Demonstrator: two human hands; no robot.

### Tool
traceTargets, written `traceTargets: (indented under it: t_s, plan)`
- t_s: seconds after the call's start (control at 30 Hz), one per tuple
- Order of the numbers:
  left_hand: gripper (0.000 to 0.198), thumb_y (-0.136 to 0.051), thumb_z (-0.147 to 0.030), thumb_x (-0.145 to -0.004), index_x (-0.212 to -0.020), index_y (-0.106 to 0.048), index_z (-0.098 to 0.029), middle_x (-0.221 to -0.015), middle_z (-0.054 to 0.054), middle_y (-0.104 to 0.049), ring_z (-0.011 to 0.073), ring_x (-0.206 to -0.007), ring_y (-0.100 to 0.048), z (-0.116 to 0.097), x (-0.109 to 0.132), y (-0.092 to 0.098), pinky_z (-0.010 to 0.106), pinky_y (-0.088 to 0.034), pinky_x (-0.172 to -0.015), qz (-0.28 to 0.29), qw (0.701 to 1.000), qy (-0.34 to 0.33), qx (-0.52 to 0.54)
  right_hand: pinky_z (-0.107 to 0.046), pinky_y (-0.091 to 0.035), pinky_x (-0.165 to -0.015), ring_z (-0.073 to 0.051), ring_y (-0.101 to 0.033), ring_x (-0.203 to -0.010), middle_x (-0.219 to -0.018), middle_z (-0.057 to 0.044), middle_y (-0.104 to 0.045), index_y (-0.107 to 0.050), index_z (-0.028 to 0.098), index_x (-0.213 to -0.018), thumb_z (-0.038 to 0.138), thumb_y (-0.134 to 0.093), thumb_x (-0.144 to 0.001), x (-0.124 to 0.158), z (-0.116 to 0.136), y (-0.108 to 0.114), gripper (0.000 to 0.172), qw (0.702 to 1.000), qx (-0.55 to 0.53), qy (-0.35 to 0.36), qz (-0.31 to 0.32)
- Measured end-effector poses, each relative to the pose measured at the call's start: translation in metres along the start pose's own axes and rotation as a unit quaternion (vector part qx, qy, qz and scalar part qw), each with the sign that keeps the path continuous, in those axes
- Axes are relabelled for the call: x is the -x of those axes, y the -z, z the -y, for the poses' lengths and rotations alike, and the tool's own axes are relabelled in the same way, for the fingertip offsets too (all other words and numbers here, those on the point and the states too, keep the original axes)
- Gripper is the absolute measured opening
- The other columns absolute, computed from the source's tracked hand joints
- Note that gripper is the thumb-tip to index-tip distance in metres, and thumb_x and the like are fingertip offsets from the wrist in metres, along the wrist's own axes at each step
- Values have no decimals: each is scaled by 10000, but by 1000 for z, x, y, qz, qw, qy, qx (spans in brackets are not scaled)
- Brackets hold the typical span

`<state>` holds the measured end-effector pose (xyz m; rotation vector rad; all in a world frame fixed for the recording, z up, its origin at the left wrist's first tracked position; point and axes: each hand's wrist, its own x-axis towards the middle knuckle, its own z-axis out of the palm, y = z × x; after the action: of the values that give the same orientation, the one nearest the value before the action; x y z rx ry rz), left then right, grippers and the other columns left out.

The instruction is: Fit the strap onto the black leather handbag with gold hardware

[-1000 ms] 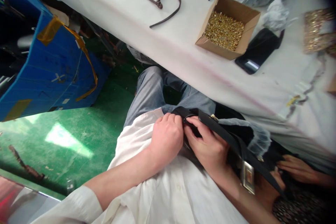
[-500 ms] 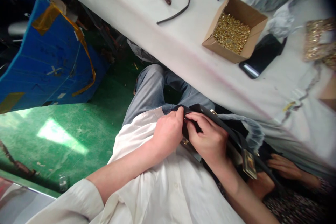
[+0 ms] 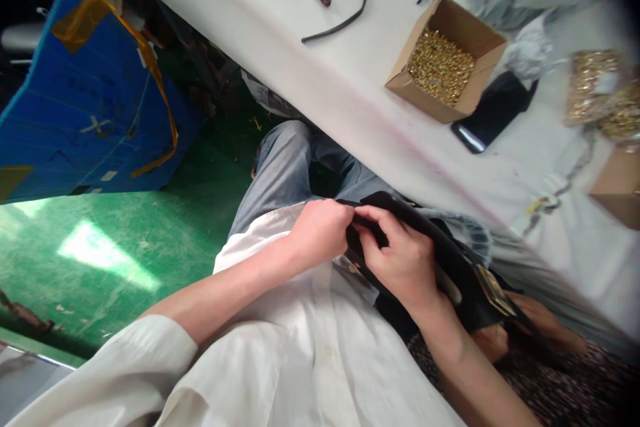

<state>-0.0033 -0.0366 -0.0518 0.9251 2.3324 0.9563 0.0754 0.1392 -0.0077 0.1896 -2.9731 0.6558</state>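
Observation:
Across my lap lies a black bag [image 3: 457, 270] that looks like leather, with a gold metal clasp [image 3: 495, 290] toward its right end. My left hand [image 3: 320, 230] is closed on the bag's near end, its fingertips mostly hidden. Close beside it, almost touching, my right hand [image 3: 400, 257] pinches the same black edge between thumb and bent forefinger. Any small part between the fingertips is too hidden to make out. A small gold fitting [image 3: 354, 267] shows on the bag below the hands.
On the white-covered table stand a cardboard box [image 3: 487, 57] of small gold pieces, a black phone [image 3: 493, 113], bags of gold parts [image 3: 593, 83] and dark straps [image 3: 345, 20]. A blue bin [image 3: 115, 100] is at left. Another person's hand [image 3: 547, 323] is at right.
My left hand has curled more tightly, its forefinger no longer stretched along the edge. The clasp end of the bag has shifted and tilted, covering more of the other person's hands.

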Motion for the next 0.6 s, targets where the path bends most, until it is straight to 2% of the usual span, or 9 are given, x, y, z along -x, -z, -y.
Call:
traceTargets:
  t_s: [0.17, 0.43, 0.6]
  plan:
    - [193, -622, -119, -900, -843, -799, -172, -843, 149, -800, 339, -782, -786, 5, -18, 11, 396, -356, -572, 40, 998, -43, -31, -384, -662, -1016, -244, -828, -1115, -1291, 3, -827, -702, 288, -1387, 151, -722, -1025, 1, -9, 4, 387, 999, -15, -16, 32]
    - [184, -670, -131, -921, -997, -838, -136, -869, 152, -796, 331, -814, -791, 4, -39, 29, 364, -407, -596, 90, 988, -100, -80, -386, -684, -1044, -238, -836, -1088, -1238, 14, -836, -723, 294, -1357, 150, -757, -962, -11, -27, 17, 421, 988, -102, -73, 87]
    - [197, -649, -130, -939, -983, -841, -126, -822, 135, -771, 284, -728, -727, 3, -49, 39, 367, -359, -578, 124, 980, -125, -89, -379, -691, -1063, -247, -833, -1099, -1235, 8, -836, -736, 297, -1348, 138, -778, -920, -21, -36, 18, 458, 969, -179, -104, 132]
